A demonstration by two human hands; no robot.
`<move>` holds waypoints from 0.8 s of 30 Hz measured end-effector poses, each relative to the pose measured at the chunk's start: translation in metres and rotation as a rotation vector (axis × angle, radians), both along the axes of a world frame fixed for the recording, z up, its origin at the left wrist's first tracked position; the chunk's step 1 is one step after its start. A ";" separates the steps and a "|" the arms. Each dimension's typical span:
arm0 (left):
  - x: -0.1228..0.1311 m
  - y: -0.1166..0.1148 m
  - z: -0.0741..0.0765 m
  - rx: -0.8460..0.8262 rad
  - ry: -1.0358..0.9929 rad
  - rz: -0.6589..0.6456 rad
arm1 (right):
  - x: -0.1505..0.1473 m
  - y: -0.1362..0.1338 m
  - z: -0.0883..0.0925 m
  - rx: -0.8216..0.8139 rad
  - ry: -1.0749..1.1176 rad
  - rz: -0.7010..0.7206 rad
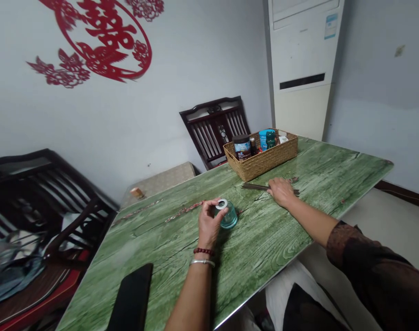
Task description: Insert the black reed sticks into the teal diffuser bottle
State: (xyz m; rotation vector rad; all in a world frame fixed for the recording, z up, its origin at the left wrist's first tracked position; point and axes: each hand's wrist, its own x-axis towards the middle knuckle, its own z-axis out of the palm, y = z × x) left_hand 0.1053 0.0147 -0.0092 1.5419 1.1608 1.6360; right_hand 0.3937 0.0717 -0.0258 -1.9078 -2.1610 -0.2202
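A small teal glass bottle [230, 218] with a pale ring-shaped collar stands upright on the green table. My left hand [209, 220] grips it near the neck, thumb on the near side and fingers on the far side. To the right, my right hand [281, 191] is closed over a bundle of thin dark sticks [254, 186] at the tabletop. The sticks show at both sides of the hand; the fingertips are partly hidden under it.
Behind the hands, a woven basket [264, 167] holds a dark jar [242, 150], a blue container and other items. A black phone-like slab [131, 299] lies at the near left of the green table [175, 257]. Dark wooden chairs [216, 131] stand beyond and to the left.
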 end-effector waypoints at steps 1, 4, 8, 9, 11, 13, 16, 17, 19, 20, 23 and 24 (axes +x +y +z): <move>-0.001 0.000 -0.003 0.000 0.012 0.006 | 0.000 0.000 0.000 0.001 0.004 0.001; -0.005 -0.003 -0.006 -0.005 0.052 0.010 | -0.002 -0.004 0.005 0.039 0.024 0.021; -0.006 -0.005 -0.001 -0.025 0.162 0.037 | -0.016 -0.017 0.025 0.149 0.091 0.190; -0.006 -0.005 0.002 -0.021 0.221 0.063 | -0.023 -0.021 0.031 0.152 0.120 0.258; -0.003 -0.004 0.007 0.003 0.357 0.135 | -0.041 -0.028 0.040 0.115 0.205 0.400; 0.001 -0.004 0.013 0.024 0.468 0.193 | -0.064 -0.032 0.043 0.025 0.324 0.510; 0.005 -0.005 0.018 0.016 0.550 0.235 | -0.099 -0.034 0.032 -0.197 0.556 0.573; 0.007 -0.006 0.019 0.010 0.570 0.249 | -0.110 -0.034 0.026 -0.264 0.646 0.570; 0.008 -0.007 0.019 0.005 0.621 0.295 | -0.126 -0.034 0.013 -0.339 0.809 0.548; 0.008 -0.007 0.019 0.005 0.650 0.322 | -0.132 -0.035 0.007 -0.340 0.867 0.528; 0.007 -0.007 0.017 0.014 0.707 0.374 | -0.142 -0.037 -0.005 -0.289 0.918 0.481; 0.006 -0.007 0.017 0.020 0.703 0.369 | -0.143 -0.038 -0.006 -0.269 0.917 0.482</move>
